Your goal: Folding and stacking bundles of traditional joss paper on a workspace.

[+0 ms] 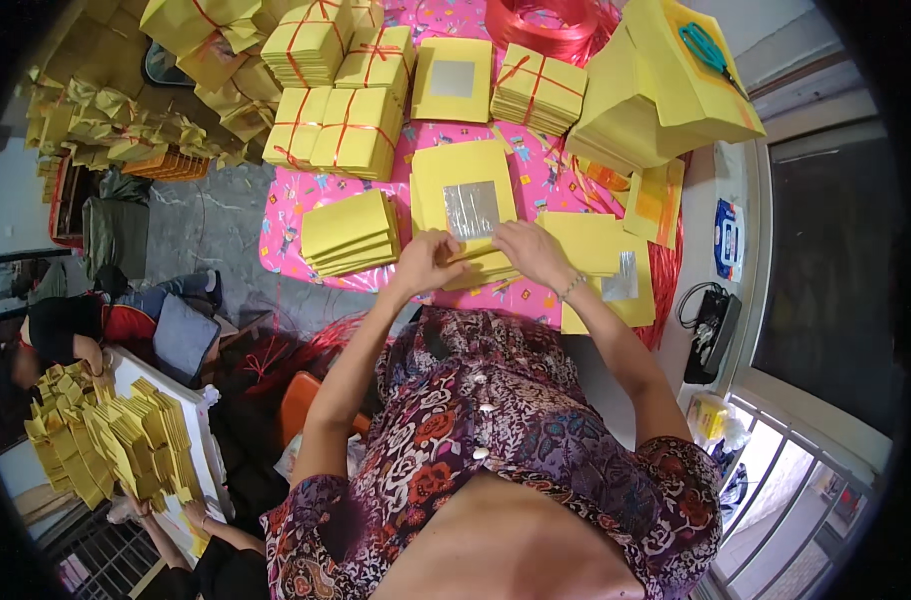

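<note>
Left hand point(428, 262) curls its fingers at the near-left edge of a yellow paper piece point(468, 165) with a silver patch point(473, 208), while the right hand point(536, 255) lays its fingertips at the near-right side; whether either pinches the paper, I cannot tell. The piece lies near the middle of the near edge of the pink-covered table point(321, 190). It looks light and fairly stiff, likely to crease if squeezed, and the patch may be slick, so the yellow side edges seem the better hold. Red-tied bundles point(356, 135) stand toward the table's far-left corner. Off the table's left edge, a white tray point(198, 415) carries rows of folded yellow paper point(161, 430); farther off, an orange basket point(171, 165) sits among yellow stacks point(116, 140), its contents unclear.
</note>
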Demonstrator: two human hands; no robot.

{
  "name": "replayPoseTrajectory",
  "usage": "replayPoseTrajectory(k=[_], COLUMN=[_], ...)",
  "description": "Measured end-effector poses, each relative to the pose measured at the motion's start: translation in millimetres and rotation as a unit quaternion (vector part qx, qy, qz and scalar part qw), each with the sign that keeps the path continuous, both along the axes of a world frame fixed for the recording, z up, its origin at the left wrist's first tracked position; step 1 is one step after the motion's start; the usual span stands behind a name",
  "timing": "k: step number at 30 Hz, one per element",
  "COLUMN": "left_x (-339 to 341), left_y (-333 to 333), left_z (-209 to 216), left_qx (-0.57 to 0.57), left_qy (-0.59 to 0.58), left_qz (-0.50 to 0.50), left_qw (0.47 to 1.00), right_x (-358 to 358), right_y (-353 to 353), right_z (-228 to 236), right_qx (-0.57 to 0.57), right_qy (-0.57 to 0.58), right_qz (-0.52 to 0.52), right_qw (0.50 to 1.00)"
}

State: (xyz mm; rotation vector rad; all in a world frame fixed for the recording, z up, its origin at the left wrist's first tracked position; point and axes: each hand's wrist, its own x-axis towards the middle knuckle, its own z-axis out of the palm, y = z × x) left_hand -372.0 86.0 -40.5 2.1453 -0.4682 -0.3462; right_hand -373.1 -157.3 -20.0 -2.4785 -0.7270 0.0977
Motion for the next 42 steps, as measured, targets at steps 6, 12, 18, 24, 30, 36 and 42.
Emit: replayPoseTrajectory(k=[6, 12, 18, 24, 30, 36, 42], left_x=[0.5, 5.9, 28.6, 37.8, 43.3, 41.5, 40.9], left_y=[-15.2, -34.3, -44.2, -43.3, -42.9, -43.4, -43.4], left_z=[31.2, 26.8, 8.3, 1.6, -3.1, -6.4, -5.7], left_qx=[0.035, 0.126, 0.203, 0.217, 0.223, 0.211, 0.203], left_qy=[-0.169, -0.287, -0.250, -0.228, -0.225, -0.202, -0.195], left_qz=[0.087, 0.027, -0.008, -0.009, -0.013, -0.011, -0.020], left_qw=[0.981, 0.949, 0.947, 0.949, 0.948, 0.956, 0.959], right_x=[46.8, 116.0, 156.8, 162.8, 165.0, 166.1, 167.6], right_y=[2.7, 10.4, 19.7, 28.9, 41.4, 42.7, 39.6], right_z=[15.7, 3.9, -25.3, -39.0, -32.1, -29.2, -35.2], right_qx=[0.040, 0.058, -0.004, -0.005, -0.015, -0.013, 0.021], right_qy=[0.076, 0.039, -0.022, -0.064, -0.008, 0.030, 0.018], right_qz=[-0.073, -0.098, -0.110, -0.102, -0.057, -0.052, -0.039], right_qw=[0.994, 0.993, 0.994, 0.993, 0.998, 0.998, 0.999])
